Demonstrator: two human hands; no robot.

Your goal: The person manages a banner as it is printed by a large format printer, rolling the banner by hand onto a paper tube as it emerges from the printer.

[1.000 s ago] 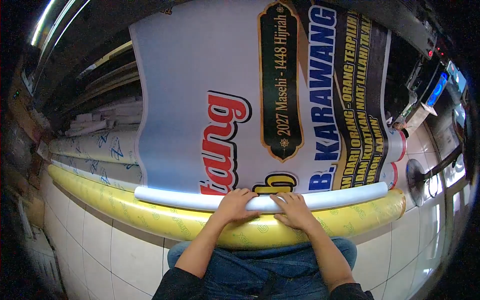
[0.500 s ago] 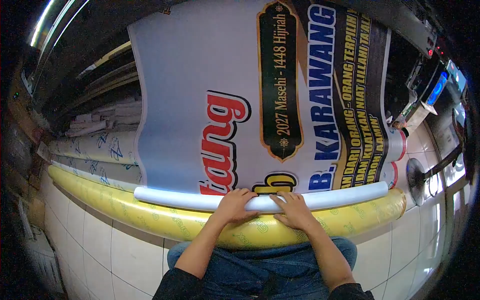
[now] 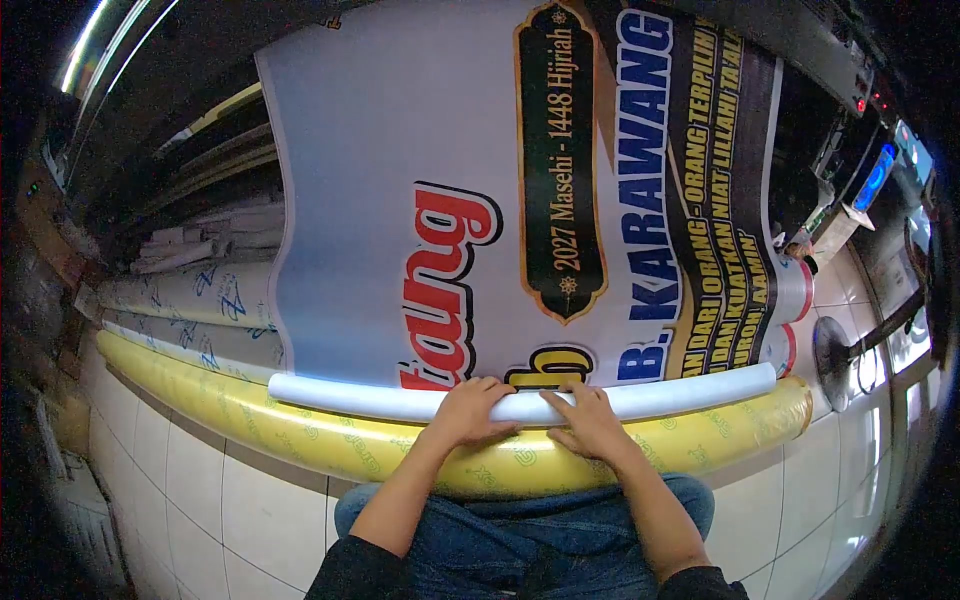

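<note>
My left hand and right hand grip the white roll mid-length at 6 o'clock of the banner; unheld 9 and 3 o'clock ends could skew, causing creases.

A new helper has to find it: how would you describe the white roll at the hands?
Follow the big printed banner to its visible near end. There a long white roll lies crosswise, the left hand and right hand on it. Its slim, plain outside sets it apart from the thicker yellow roll with green lettering.
</note>
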